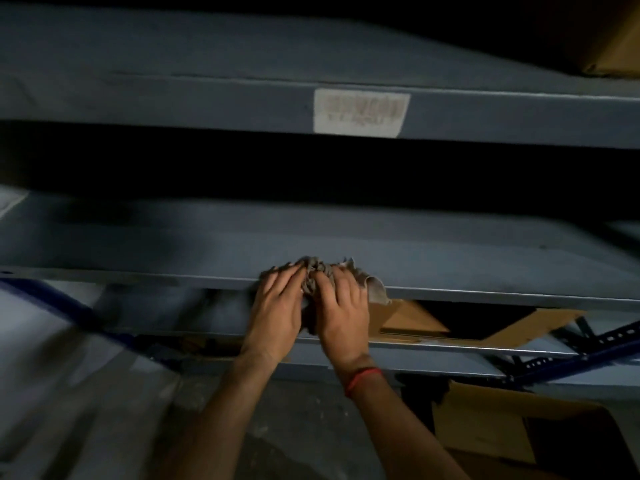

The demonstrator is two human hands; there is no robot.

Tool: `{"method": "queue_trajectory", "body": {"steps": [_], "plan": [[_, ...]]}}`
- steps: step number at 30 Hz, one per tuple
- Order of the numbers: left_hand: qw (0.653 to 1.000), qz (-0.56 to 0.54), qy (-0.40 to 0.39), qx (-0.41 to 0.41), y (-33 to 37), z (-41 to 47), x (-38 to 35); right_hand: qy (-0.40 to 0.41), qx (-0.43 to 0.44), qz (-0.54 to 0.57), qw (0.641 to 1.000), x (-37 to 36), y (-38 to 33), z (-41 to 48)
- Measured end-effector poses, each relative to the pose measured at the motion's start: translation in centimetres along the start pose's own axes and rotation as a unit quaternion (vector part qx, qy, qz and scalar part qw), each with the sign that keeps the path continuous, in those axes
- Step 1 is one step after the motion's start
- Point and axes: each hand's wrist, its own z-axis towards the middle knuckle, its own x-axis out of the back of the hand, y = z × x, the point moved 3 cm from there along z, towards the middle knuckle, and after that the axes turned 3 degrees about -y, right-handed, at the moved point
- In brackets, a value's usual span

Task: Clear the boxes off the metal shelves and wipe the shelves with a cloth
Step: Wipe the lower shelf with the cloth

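Note:
A crumpled grey cloth [320, 270] lies bunched on the front edge of the middle grey metal shelf [173, 244]. My left hand [277, 306] lies on the cloth's left side, fingers spread and pointing into the shelf. My right hand [341, 306] presses the cloth's right side, with a red thread band on its wrist. A corner of the cloth [375, 289] hangs over the shelf lip to the right of my right hand. The shelf surface around the cloth is bare.
An upper shelf [173, 98] carries a white barcode label [362, 112] on its lip and a cardboard box [609, 39] at the far right. Flattened cardboard [412, 320] lies on the lower shelf [398, 365]. An open box [512, 427] stands on the floor at right. Blue braces [571, 358] cross below.

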Motion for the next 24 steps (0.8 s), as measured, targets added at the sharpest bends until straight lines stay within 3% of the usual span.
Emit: {"method": "queue_trajectory", "body": {"steps": [3, 8, 12, 19, 24], "plan": [[0.998, 0.034, 0.004, -0.045, -2.5, 0.2, 1.6, -0.041, 0.045, -0.076, 0.995, 1.6, 1.9, -0.4], [0.995, 0.093, 0.037, 0.016, -5.8, -0.5, 2.9, -0.032, -0.077, -0.127, 0.988, 5.2, 7.7, -2.5], [0.993, 0.101, 0.054, 0.033, -5.9, -0.6, 2.9, -0.022, -0.11, -0.075, 0.991, 5.4, 8.5, -2.8], [0.993, 0.084, 0.078, 0.03, -5.8, -0.8, 2.9, -0.021, -0.082, -0.005, 0.996, 1.3, 1.0, -0.7], [0.993, 0.093, 0.073, 0.0, -6.6, -1.1, 2.7, -0.042, 0.012, 0.016, 0.999, -2.4, -6.1, 1.7]]}}
